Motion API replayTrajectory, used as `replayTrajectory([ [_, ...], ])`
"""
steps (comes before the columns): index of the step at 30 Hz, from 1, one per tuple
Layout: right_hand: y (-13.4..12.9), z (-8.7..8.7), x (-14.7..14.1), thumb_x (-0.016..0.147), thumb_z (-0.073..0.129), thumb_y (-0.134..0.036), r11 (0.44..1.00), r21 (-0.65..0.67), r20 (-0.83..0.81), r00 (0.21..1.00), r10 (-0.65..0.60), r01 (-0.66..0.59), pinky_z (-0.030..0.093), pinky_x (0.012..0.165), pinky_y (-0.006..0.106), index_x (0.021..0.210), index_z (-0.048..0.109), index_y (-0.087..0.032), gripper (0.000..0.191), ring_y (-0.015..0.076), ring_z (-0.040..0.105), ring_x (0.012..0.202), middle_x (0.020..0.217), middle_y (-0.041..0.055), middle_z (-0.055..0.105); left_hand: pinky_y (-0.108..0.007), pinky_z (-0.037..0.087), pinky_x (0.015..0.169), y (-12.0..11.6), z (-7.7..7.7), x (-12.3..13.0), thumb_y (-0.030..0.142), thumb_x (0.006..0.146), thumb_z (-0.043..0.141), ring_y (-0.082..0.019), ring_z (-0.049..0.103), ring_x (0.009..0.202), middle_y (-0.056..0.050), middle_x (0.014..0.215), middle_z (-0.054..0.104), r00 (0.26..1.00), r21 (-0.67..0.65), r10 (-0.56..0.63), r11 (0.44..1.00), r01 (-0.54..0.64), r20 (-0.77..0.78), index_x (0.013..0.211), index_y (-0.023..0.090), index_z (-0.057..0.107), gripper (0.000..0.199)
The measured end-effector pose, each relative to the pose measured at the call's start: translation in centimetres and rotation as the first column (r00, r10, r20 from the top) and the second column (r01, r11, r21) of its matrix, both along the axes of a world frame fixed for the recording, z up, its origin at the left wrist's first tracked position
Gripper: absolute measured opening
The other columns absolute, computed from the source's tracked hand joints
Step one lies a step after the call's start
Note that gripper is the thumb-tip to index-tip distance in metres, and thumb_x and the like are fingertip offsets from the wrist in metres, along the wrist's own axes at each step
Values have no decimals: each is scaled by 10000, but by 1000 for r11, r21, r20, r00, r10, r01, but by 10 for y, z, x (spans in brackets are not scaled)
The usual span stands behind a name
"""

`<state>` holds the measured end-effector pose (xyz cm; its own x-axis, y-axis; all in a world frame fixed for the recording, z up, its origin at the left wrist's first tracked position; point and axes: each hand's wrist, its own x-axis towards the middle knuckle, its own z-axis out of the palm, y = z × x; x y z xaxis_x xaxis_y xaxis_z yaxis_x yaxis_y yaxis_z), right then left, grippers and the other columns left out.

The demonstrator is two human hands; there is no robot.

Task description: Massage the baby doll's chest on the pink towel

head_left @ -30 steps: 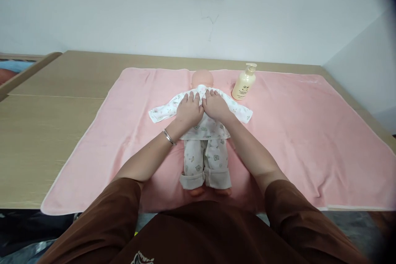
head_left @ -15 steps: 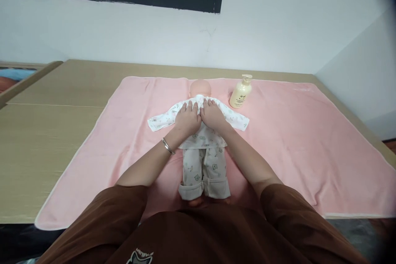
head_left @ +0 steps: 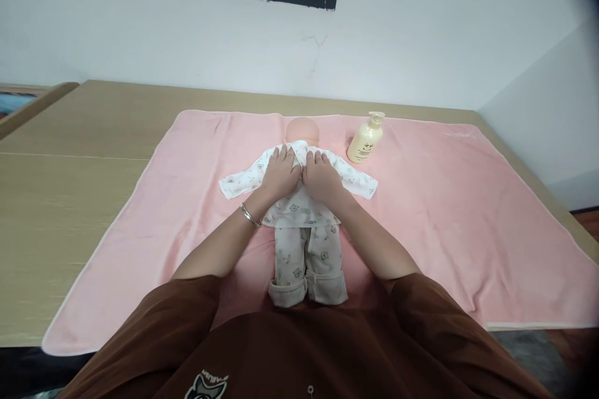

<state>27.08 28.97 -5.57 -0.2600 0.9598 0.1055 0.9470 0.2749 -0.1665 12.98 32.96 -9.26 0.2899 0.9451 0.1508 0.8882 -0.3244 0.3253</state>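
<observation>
A baby doll (head_left: 302,129) lies on a pink blanket (head_left: 435,212), its head toward the wall. It wears a white printed top (head_left: 302,211) with the sleeves spread out, and matching trousers (head_left: 322,252) rolled up at the cuffs. My left hand (head_left: 281,173) rests flat on the left side of the doll's chest, fingers stretched toward its neck. Beside it my right hand (head_left: 322,176) lies flat on the other side of the chest, thumbs close together. Both palms are hidden against the cloth. A silver bracelet (head_left: 251,216) circles my left wrist.
A pale yellow pump bottle (head_left: 365,138) stands on the blanket right of the doll's head. The wooden table (head_left: 70,181) extends to the left, with a raised wooden edge (head_left: 40,109) at far left. A white wall (head_left: 397,43) rises behind.
My left hand has shifted slightly left, opening a small gap between the hands near the neckline. The hands stay on the doll's chest. The camera view has tilted slightly.
</observation>
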Motion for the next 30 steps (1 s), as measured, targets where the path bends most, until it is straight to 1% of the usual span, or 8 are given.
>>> replayTrajectory([
  [3, -3, 4, 2, 1017, 315, -156, 998, -27, 10, 998, 57, -57, 329, 1248, 546, 1510, 484, 30, 553, 402, 413, 1503, 1583, 260, 471, -523, 253, 1316, 8, 2, 0, 336, 1001, 349, -339, 289, 1594, -253, 1656, 378, 992, -43, 95, 995, -92, 81, 1548, -8, 384, 647],
  [6, 5, 1, 8, 1030, 313, -190, 997, -50, -12, 998, 57, -57, 328, 1251, 524, 1536, 436, 32, 566, 383, 406, 1511, 1564, 274, 485, -517, 257, 1313, 5, 5, 3, 358, 1008, 362, -339, 320, 1583, -235, 1641, 415, 987, -32, 129, 992, -126, 96, 1545, 27, 408, 632],
  [14, 42, -14, 24, 1030, 295, -270, 996, -86, -114, 993, 1, -11, 277, 1269, 544, 1554, 373, 54, 621, 378, 260, 1582, 1660, 276, 331, -603, 255, 1282, -42, 6, 30, 253, 1012, 309, -407, 279, 1586, -322, 1641, 352, 997, 136, 75, 988, -77, 21, 1542, -72, 353, 623],
  [18, 33, -13, 20, 1046, 286, -295, 999, -52, -82, 996, -15, 11, 278, 1259, 560, 1588, 330, 26, 631, 385, 286, 1569, 1665, 259, 334, -587, 291, 1275, -25, 10, 20, 248, 974, 381, -377, 331, 1568, -275, 1633, 402, 998, 74, 38, 996, -42, 55, 1510, -15, 423, 599],
  [22, 7, -4, 8, 1040, 301, -243, 1000, 17, -12, 1000, -3, 3, 344, 1215, 525, 1544, 399, 42, 588, 380, 447, 1464, 1539, 288, 502, -481, 313, 1284, -5, 16, 6, 262, 987, 373, -338, 425, 1509, -246, 1582, 485, 998, 7, 10, 1000, -10, 64, 1438, -5, 508, 541],
  [25, 1, 0, 6, 1030, 321, -206, 1000, 16, 2, 1000, 4, -4, 359, 1211, 483, 1527, 426, 48, 568, 366, 482, 1436, 1487, 295, 550, -517, 312, 1272, -9, 15, 8, 276, 1023, 331, -340, 417, 1509, -255, 1581, 479, 998, 46, 31, 998, -33, 46, 1461, -5, 476, 540],
  [27, 9, -1, 12, 1032, 331, -212, 1000, 1, -36, 999, 13, -13, 355, 1223, 462, 1539, 432, 12, 563, 345, 456, 1470, 1535, 268, 517, -571, 335, 1242, -17, 14, 13, 289, 1038, 328, -360, 397, 1520, -263, 1598, 452, 998, 74, 52, 996, -54, 29, 1490, 9, 442, 543],
  [30, 26, -5, 26, 1044, 331, -257, 1000, 19, -121, 993, -12, 15, 357, 1228, 469, 1517, 476, -14, 551, 339, 430, 1497, 1577, 253, 478, -541, 390, 1211, -25, 22, 13, 259, 1032, 357, -353, 450, 1482, -241, 1560, 503, 1000, 66, 3, 998, -2, -19, 1498, 44, 455, 522],
])
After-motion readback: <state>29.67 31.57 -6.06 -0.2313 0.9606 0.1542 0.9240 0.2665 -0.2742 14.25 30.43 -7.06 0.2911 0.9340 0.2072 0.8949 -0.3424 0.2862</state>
